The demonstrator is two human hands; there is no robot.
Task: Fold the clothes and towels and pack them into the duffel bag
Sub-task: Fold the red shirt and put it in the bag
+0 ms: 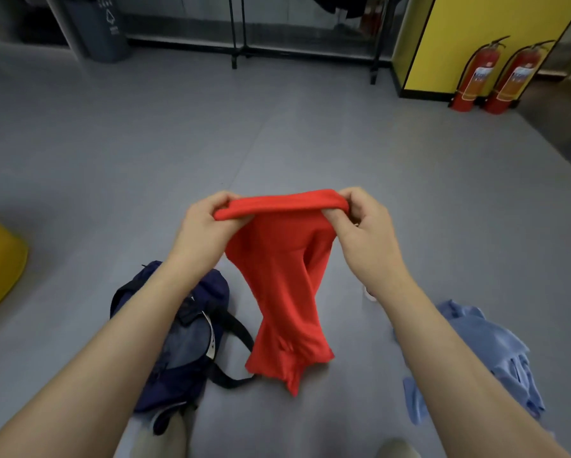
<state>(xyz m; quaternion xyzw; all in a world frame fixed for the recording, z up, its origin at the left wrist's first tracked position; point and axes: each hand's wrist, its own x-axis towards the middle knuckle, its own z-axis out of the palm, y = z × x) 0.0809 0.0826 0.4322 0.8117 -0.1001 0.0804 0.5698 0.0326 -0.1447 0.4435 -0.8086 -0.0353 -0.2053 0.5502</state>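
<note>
The fingers of the left hand [208,226] and the right hand [366,233] are curled and pinch the two ends of the top hem of the red garment [284,285], which hangs down between them. The navy duffel bag [181,352] lies on the floor [145,143] under the left forearm, which hides part of it; its contents cannot be told. A blue garment [489,345] lies crumpled at right. Two fire extinguishers [475,77] stand beside a yellow wall panel [469,38]
</note>
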